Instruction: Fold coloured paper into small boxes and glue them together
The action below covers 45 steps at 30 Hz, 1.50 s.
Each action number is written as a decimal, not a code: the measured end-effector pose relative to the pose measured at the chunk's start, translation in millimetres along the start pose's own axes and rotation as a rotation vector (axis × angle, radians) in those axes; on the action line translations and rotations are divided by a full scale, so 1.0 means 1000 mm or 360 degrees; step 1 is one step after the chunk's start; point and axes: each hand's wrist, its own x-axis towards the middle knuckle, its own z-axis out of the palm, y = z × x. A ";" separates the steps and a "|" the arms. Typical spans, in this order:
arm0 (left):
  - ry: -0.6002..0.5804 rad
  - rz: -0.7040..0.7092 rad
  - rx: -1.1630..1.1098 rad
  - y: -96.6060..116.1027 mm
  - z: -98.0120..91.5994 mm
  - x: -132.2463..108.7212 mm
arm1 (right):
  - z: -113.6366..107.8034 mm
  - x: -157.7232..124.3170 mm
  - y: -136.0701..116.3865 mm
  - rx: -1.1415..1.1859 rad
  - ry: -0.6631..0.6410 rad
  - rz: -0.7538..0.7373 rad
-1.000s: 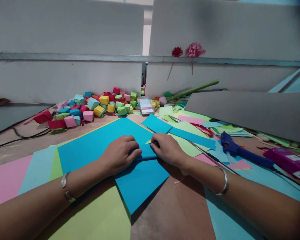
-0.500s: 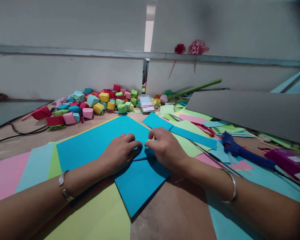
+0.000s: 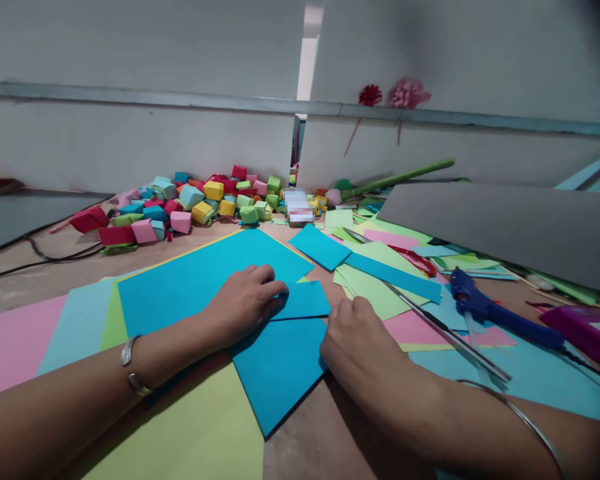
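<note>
A blue paper square (image 3: 283, 373) lies turned at an angle on the table, its top part folded over as a flap (image 3: 303, 301) with a straight lower edge. My left hand (image 3: 247, 300) is closed at the flap's left end, fingers bent and pressed onto the paper. At the right end of the fold, my right hand (image 3: 357, 343) is closed with its fingertips bunched at the paper's edge; the fingertips are partly hidden. Under my left hand and forearm is a larger blue sheet (image 3: 180, 273), with a yellow-green sheet (image 3: 195, 413) nearer to me.
Folded paper cubes (image 3: 193, 197) lie heaped at the back left. On the right are scissors (image 3: 420, 260), a blue strip (image 3: 395, 275), a metal rod (image 3: 450, 337), a blue glue gun (image 3: 505, 317) and a purple device (image 3: 580, 327). A grey board (image 3: 505, 227) leans behind.
My right hand has moved right and toward me, from near my left hand to the flap's right end, uncovering the flap. My left hand has stayed nearly in place.
</note>
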 end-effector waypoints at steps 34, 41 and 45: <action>0.0096 -0.0189 0.0833 0.037 -0.028 -0.026 | 0.003 0.015 0.006 -0.0106 0.0068 -0.0488; 0.0146 -0.0369 0.0221 0.013 -0.011 -0.009 | -0.004 0.018 0.006 -0.0060 -0.0017 -0.0458; 0.0235 -0.0315 -0.0058 0.009 0.000 -0.013 | -0.010 0.020 0.008 0.0110 0.0005 -0.0316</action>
